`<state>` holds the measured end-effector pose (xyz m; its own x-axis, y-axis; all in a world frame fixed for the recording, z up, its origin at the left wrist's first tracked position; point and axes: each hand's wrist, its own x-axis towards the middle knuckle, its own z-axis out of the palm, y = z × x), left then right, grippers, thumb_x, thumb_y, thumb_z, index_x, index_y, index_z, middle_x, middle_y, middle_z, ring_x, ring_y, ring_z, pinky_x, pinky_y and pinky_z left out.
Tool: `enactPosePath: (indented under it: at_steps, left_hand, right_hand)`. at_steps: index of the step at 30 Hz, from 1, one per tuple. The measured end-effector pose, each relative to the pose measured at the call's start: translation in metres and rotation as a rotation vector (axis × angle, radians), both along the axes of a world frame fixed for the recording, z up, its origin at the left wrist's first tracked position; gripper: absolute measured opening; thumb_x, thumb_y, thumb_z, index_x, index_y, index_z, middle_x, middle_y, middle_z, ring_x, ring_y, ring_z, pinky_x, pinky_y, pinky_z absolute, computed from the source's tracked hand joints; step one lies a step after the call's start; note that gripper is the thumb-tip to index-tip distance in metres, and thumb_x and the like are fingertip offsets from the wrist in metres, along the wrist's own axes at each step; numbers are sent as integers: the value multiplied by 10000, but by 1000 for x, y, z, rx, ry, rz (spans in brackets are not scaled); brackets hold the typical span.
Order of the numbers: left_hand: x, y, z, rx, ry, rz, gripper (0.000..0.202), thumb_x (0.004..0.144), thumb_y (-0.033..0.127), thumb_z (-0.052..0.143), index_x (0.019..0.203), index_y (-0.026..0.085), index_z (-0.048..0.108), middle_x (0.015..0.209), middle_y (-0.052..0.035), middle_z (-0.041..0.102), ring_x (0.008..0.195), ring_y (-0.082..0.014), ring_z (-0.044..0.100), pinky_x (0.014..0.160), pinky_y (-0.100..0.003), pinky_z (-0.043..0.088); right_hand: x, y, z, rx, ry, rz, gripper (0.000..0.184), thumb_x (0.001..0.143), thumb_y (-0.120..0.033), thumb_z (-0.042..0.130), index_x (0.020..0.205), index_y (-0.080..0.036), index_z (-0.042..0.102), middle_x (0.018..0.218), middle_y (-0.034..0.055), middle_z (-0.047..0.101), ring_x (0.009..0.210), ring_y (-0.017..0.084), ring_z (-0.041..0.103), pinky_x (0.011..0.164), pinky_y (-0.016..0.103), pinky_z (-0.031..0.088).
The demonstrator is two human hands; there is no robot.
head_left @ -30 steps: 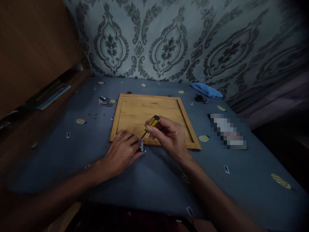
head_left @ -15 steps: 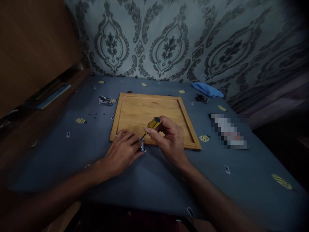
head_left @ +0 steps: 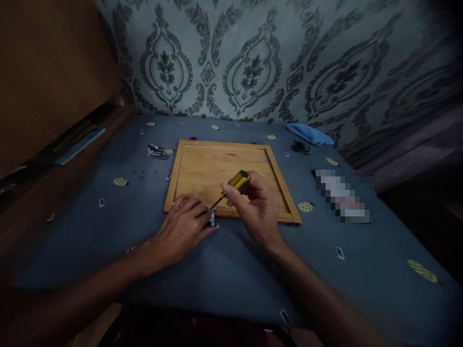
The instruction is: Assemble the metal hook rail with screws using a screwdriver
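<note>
A framed wooden panel (head_left: 224, 164) lies flat on a blue patterned cloth (head_left: 224, 270). My right hand (head_left: 255, 207) is closed round a yellow-and-black screwdriver (head_left: 237, 180), whose tip slants down-left to a small metal fitting (head_left: 212, 220) at the panel's near edge. My left hand (head_left: 184, 226) rests on that edge with its fingers curled against the fitting, pinning it in place.
A metal hardware piece (head_left: 156, 151) and loose small screws (head_left: 142, 171) lie left of the panel. A blue cloth (head_left: 309, 134) and a dark object (head_left: 301, 147) sit at the back right. A blurred-out item (head_left: 342, 195) lies right of the panel. A wooden cabinet (head_left: 47, 77) stands at left.
My right hand has shifted slightly right and tilted the screwdriver handle up and to the right; its tip stays at the fitting. My left hand has not moved.
</note>
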<state>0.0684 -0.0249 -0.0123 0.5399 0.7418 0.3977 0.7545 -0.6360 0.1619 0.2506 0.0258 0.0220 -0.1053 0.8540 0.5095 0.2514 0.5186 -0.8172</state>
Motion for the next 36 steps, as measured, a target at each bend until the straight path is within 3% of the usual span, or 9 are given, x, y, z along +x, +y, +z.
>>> enactPosePath:
  at_steps: [4,8,17,29,32,34,36]
  left_hand:
    - [0,0,0,10,-4,-3,167,992,321,706,1007,161,751,1006,-50,770,1015,-254,666,978,-444,453]
    - [0,0,2,-8,1,1,157,978,313,726,1015,163,754,1017,-49,775,1018,-257,666,982,-446,451]
    - [0,-1,2,0,-5,-7,161,967,315,738,987,157,755,1002,-46,770,1007,-259,665,976,-450,447]
    - [1,-1,3,3,-2,-4,158,956,309,756,1008,161,748,992,-41,765,1007,-259,658,975,-441,436]
    - [1,-1,2,5,-6,-3,156,955,303,756,1013,158,753,989,-41,765,1000,-257,657,967,-440,436]
    - [0,0,2,4,-11,-1,166,967,317,741,1016,159,753,986,-38,763,998,-253,657,962,-438,438]
    - [0,0,1,8,-14,-2,182,980,333,723,1020,157,751,994,-37,764,999,-250,657,964,-434,440]
  right_hand:
    - [4,0,-1,83,61,-59,245,953,-375,685,791,-241,560,710,-21,559,627,146,551,589,299,465]
    - [3,-1,-1,75,-35,-41,313,961,-345,665,723,-244,487,638,-38,523,583,132,516,578,296,432]
    - [2,1,-4,124,-117,-49,308,963,-326,633,720,-244,463,622,-38,543,570,128,520,577,288,413]
    - [5,4,-2,215,-156,18,276,960,-278,662,729,-230,518,646,-38,549,589,127,527,593,275,419]
    - [4,3,-1,170,-115,49,165,955,-284,660,813,-229,597,737,-11,619,708,158,600,692,304,476]
    - [0,3,-1,48,29,122,74,975,-309,634,976,-236,643,900,23,700,841,182,658,805,340,516]
    - [-7,3,-2,-126,248,221,159,990,-360,619,1102,-248,628,1011,34,720,887,178,675,867,358,531]
